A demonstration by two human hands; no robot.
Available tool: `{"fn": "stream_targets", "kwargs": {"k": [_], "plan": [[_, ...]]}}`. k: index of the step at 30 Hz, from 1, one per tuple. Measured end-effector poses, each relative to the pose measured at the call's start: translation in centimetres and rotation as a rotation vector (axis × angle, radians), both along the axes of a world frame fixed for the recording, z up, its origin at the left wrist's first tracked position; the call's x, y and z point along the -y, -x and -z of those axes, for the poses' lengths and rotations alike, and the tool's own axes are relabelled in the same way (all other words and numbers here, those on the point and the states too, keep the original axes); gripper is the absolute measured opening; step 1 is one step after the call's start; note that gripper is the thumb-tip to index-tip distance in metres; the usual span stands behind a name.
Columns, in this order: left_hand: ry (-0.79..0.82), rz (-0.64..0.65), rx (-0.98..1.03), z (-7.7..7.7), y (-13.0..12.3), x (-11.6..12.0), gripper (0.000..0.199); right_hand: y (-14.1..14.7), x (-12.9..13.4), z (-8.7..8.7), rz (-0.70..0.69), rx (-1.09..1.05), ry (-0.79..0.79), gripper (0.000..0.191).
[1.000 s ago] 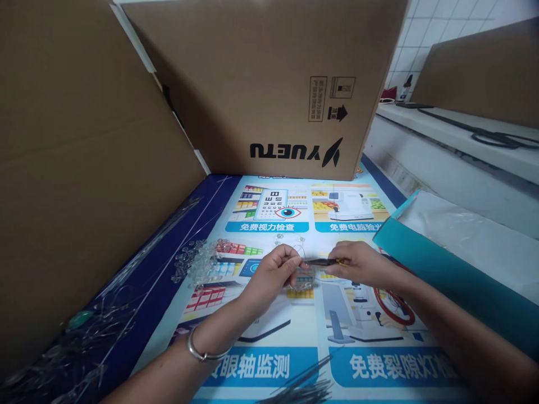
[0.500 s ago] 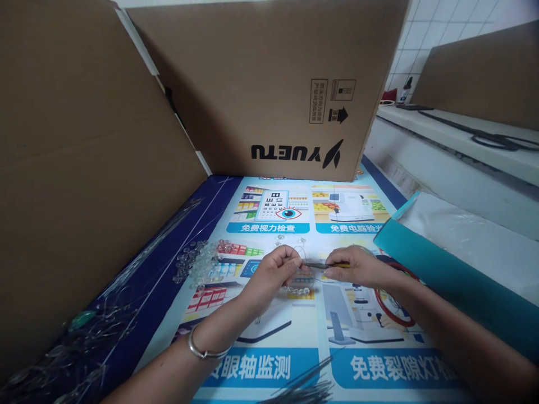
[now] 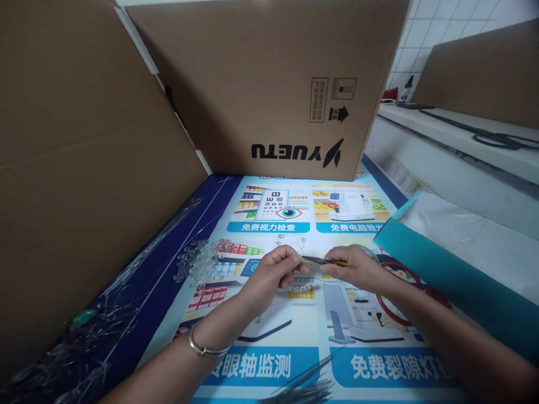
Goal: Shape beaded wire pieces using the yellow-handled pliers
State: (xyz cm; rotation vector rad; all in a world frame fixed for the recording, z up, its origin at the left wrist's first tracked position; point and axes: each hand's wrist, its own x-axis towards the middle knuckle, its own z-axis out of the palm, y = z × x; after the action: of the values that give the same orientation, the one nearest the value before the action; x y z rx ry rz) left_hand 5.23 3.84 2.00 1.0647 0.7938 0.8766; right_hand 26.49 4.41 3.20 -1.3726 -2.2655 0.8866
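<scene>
My left hand (image 3: 278, 270), with a silver bangle on its wrist, pinches a thin wire (image 3: 297, 244) that loops up above the fingertips. A short row of clear beads (image 3: 300, 289) hangs on the wire beneath that hand. In my right hand (image 3: 351, 265) is a pair of pliers (image 3: 316, 260) with dark, slim jaws and yellowish handles. The jaw tips meet the wire right at my left fingertips; whether they grip it is too small to tell. A pile of loose clear beads (image 3: 204, 262) lies to the left, and a few single beads (image 3: 280, 240) rest beyond my left hand.
Cardboard panels (image 3: 269, 84) stand at the back and left. A teal box (image 3: 455, 264) lined with plastic sits at the right. Cut wires (image 3: 305, 387) lie at the near edge. Finished-looking wire and bead pieces (image 3: 84, 342) are heaped at the left on the printed mat.
My right hand has turned slightly, so the pliers' tips sit a little higher against my left fingertips. The beaded wire below has shifted slightly right.
</scene>
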Motion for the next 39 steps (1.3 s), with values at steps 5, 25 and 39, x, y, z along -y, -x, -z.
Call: {"fn": "stream_targets", "kwargs": {"k": [5,25,39], "plan": [[0.022,0.037,-0.033,0.0,0.2,-0.2,0.022,0.4,0.2,0.5,0.020,-0.012,-0.045,0.032],[0.010,0.019,-0.167,0.6,0.7,-1.3,0.022,-0.3,0.1,-0.8,-0.048,0.202,-0.210,0.031],[-0.104,-0.006,-0.280,0.8,0.6,-1.2,0.019,0.3,1.0,-1.0,0.012,0.444,-0.477,0.028]]}}
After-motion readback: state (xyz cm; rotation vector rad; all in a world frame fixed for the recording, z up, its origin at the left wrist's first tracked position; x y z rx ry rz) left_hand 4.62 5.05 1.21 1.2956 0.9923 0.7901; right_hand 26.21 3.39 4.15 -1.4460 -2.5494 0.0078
